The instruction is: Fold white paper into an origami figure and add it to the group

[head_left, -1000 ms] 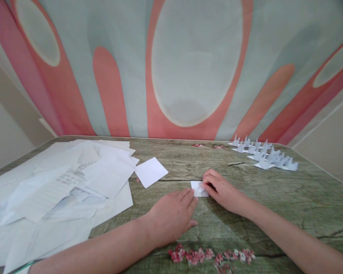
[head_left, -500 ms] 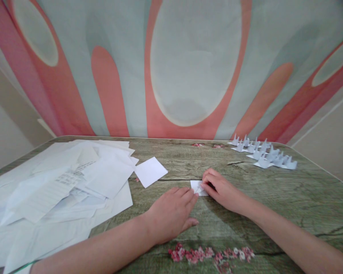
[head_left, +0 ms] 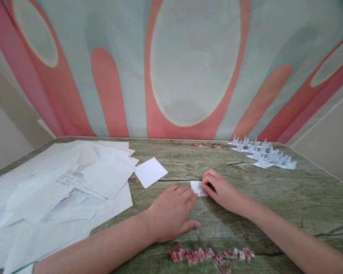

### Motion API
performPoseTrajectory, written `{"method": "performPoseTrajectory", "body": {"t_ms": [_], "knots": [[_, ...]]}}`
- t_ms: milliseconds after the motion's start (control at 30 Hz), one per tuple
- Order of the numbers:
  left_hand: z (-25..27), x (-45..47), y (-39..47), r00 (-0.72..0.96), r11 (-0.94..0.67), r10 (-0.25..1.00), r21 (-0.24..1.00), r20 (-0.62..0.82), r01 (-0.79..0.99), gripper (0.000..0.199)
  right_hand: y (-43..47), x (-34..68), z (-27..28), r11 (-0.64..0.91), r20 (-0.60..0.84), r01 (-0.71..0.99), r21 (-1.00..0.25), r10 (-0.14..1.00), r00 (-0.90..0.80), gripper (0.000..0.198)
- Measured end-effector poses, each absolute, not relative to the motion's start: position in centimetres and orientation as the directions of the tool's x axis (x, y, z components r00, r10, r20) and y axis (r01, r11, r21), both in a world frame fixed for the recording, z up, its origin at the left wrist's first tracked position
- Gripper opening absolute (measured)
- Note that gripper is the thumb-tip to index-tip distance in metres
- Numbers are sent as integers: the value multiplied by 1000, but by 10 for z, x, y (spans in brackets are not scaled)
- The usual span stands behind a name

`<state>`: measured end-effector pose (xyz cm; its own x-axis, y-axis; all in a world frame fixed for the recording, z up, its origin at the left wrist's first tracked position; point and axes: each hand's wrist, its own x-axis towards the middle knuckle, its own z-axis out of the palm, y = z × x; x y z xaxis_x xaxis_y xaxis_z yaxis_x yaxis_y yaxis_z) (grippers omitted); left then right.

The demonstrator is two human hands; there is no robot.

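A small folded white paper (head_left: 196, 186) lies on the wood-patterned table, between my two hands. My left hand (head_left: 174, 213) rests flat beside it, fingers stretched out, with the fingertips touching the paper's near left part and the thumb apart. From the right, my right hand (head_left: 218, 190) pinches the paper's right side between thumb and bent fingers, hiding that end. Left of the hands lies a square stack of white paper (head_left: 151, 172).
A spread heap of white sheets (head_left: 111, 171), some printed, covers the table's left side. Several folded paper cranes (head_left: 264, 160) stand in rows at the far right. Pink flower prints (head_left: 200, 255) mark the table (head_left: 274, 198). A patterned curtain (head_left: 194, 68) hangs behind.
My left thumb has shifted very slightly to the right. The right hand keeps its pinch, and the folded paper stays in place.
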<state>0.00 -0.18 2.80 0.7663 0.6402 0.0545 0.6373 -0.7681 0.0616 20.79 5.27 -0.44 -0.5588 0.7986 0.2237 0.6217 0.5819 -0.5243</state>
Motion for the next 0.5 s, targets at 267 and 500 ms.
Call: {"method": "performPoseTrajectory", "body": {"t_ms": [267,500], "knots": [[28,0,-1,774,-775,631,54,46,629,58,52,207,-4,583,240,628,-516,802,-547,11],[30,1,-2,770,-771,637,46,43,635,58,54,206,-7,581,239,644,-497,805,-543,12]]}}
